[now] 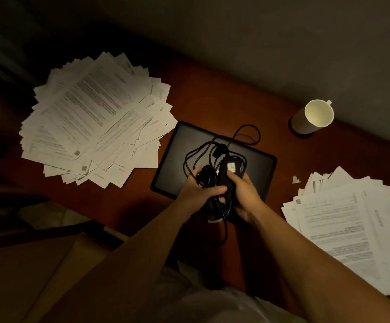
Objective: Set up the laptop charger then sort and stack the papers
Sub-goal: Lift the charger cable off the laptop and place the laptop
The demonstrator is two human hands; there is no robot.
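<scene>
Two hands held the charger

Head view: above the shut laptop, the left hand and right hand each curled a grip round the tangled charger. One paper pile lay left of the laptop, a second paper pile right of it.

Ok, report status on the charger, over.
Left hand and right hand both grip the charger, cable tangled, over the closed laptop. Left paper pile and right paper pile unsorted. Nothing in the way.
</scene>
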